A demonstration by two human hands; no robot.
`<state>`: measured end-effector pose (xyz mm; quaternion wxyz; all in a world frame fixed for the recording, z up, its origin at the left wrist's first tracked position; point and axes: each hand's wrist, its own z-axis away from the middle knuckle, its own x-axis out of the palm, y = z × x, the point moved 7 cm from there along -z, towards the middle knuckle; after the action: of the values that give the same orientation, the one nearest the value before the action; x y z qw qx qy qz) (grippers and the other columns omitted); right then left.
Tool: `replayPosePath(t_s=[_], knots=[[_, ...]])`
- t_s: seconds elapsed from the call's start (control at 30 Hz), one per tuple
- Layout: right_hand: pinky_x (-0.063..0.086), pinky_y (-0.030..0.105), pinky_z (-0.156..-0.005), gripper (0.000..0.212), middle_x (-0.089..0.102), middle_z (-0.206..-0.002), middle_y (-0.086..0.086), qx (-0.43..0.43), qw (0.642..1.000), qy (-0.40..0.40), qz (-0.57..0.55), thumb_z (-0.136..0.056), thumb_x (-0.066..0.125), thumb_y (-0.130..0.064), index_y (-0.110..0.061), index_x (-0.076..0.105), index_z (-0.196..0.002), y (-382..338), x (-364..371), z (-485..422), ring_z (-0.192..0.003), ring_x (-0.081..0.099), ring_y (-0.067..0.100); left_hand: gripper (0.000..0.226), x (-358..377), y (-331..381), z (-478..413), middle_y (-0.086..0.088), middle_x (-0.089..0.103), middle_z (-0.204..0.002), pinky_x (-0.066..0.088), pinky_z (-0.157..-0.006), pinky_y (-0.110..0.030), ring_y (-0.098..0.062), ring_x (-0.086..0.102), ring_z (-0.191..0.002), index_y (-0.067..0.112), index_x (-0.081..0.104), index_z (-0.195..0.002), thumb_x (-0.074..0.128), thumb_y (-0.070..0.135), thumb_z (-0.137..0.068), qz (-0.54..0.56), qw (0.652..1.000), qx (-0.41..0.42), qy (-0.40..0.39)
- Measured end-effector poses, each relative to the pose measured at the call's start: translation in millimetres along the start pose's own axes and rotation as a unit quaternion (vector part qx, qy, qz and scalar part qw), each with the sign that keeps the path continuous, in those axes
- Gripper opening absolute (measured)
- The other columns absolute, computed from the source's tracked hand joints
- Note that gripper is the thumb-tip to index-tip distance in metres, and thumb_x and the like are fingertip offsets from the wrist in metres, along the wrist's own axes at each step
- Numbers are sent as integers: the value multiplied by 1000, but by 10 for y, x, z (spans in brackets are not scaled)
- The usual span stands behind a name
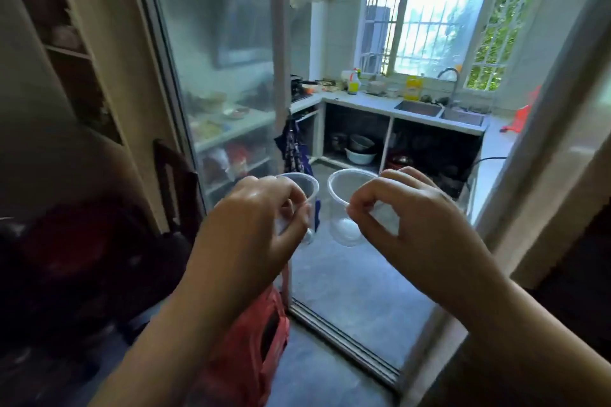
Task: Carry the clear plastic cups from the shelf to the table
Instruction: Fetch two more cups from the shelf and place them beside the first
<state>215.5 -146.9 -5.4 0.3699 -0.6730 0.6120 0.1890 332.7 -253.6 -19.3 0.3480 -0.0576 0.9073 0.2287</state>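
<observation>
I hold two clear plastic cups at chest height in front of a kitchen doorway. My left hand (pixel 261 215) pinches the rim of the left cup (pixel 305 188), whose lower part is mostly hidden behind my fingers. My right hand (pixel 406 211) pinches the rim of the right cup (pixel 345 205), which tilts so its open mouth faces me. The two cups hang side by side, a small gap apart. No table is in sight.
A sliding glass door (pixel 215 76) stands to the left of the doorway, its floor track (pixel 347 340) below. A red plastic stool (pixel 251 350) sits under my left arm. Beyond are a kitchen counter with a sink (pixel 420 108) and a barred window (pixel 439 10). Dark furniture (pixel 82 258) fills the left.
</observation>
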Motion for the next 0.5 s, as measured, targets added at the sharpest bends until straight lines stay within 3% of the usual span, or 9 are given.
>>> replayPosePath(t_s=[0.2,0.33,0.5], knots=[[41,22,-71,7,56,-77,-15,-90,992,-19,-89,-81,66,-19,-17,61,-77,-1243,1078,-433,-77,53,16,14,-1218,-1182,716,16,52,-66,41,-61,-26,-5,48,-72,27,55,-74,52,39,-81,-93,990,-102,43],[44,29,-73,8,60,-80,-11,-147,976,-73,-141,-83,60,-28,-21,61,-80,-2056,1732,-585,-83,53,15,6,-1961,-1717,1294,16,54,-68,40,-58,-21,-5,49,-72,27,57,-76,58,30,-81,-163,968,-176,75],[39,20,-70,5,59,-80,-13,-214,951,-120,-186,-82,66,-24,-21,61,-81,-2953,2328,-753,-81,51,13,5,-2637,-2170,1910,17,54,-71,38,-61,-18,-4,50,-74,27,57,-78,57,31,-81,-216,939,-248,102]])
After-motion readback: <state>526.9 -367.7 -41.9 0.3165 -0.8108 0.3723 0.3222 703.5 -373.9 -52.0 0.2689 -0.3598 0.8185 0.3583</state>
